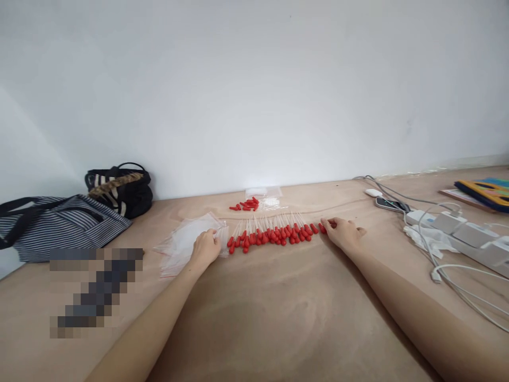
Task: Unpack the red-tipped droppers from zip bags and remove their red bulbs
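A row of pale sticks with red bulb-shaped ends (274,236) lies across the middle of the wooden table, the red ends towards me. My left hand (207,246) rests at the right side of a fanned stack of clear zip bags (181,239), its fingers curled on the edge of a bag close to the row's left end. At the row's right end, the fingertips of my right hand (344,233) close on a single red end (322,228); the rest of that piece is hidden.
Loose red pieces (246,204) lie behind the row beside a clear plastic bag (268,199). Striped bag (71,225) and black bag (119,193) stand left; a pixelated dark object (99,289) lies nearer. Power strip (457,228), cables and yellow-edged case (483,193) are right.
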Tool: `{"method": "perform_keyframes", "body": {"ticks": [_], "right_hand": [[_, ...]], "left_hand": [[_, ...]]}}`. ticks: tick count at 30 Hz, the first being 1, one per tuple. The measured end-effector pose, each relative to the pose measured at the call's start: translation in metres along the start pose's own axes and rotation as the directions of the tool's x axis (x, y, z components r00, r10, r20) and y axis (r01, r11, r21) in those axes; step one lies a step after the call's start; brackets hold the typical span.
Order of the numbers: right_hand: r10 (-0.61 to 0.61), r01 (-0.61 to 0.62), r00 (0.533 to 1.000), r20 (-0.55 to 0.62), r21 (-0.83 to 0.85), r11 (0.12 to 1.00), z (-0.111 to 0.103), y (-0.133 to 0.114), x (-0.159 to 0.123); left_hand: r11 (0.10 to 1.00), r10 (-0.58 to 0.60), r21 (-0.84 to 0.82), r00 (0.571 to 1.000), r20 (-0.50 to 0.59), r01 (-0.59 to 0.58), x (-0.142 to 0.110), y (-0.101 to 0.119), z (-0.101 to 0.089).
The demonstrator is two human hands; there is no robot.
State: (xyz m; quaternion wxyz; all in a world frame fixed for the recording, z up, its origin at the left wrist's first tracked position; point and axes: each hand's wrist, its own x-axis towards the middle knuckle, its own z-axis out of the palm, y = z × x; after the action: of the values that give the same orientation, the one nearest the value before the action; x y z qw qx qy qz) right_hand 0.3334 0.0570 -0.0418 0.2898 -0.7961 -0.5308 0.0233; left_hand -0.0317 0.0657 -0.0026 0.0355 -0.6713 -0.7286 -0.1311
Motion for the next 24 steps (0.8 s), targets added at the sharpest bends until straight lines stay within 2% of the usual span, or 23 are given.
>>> {"method": "perform_keyframes", "body": {"ticks": [4, 10, 15, 19, 22, 24], "right_hand": [[-0.007, 0.007, 0.999, -0.031, -0.018, 1.000, 0.000, 0.000, 0.001], [-0.038, 0.040, 0.988, -0.150, 0.013, 0.999, 0.000, -0.002, 0.001], [-0.118, 0.128, 0.968, -0.221, 0.033, 0.991, 0.001, -0.005, -0.004], [-0.168, 0.203, 0.935, -0.313, 0.081, 0.976, -0.001, -0.009, -0.008], [-0.188, 0.271, 0.904, -0.383, 0.174, 0.947, -0.006, -0.020, -0.018], [-0.223, 0.341, 0.906, -0.359, 0.310, 0.888, -0.010, -0.033, -0.033]], "left_hand": [[1.000, 0.018, 0.006, 1.000, 0.015, -0.018, 0.000, 0.004, -0.004], [0.993, 0.120, 0.020, 0.993, -0.013, -0.120, -0.005, 0.017, -0.011], [0.999, 0.046, -0.010, 0.998, 0.031, -0.046, 0.001, 0.030, -0.007], [0.998, -0.015, -0.055, 0.999, 0.035, 0.017, 0.009, 0.032, -0.008], [0.990, -0.044, -0.135, 0.999, 0.014, 0.045, 0.006, 0.031, -0.014], [0.979, -0.033, -0.201, 0.999, -0.002, 0.032, -0.007, 0.033, -0.018]]}}
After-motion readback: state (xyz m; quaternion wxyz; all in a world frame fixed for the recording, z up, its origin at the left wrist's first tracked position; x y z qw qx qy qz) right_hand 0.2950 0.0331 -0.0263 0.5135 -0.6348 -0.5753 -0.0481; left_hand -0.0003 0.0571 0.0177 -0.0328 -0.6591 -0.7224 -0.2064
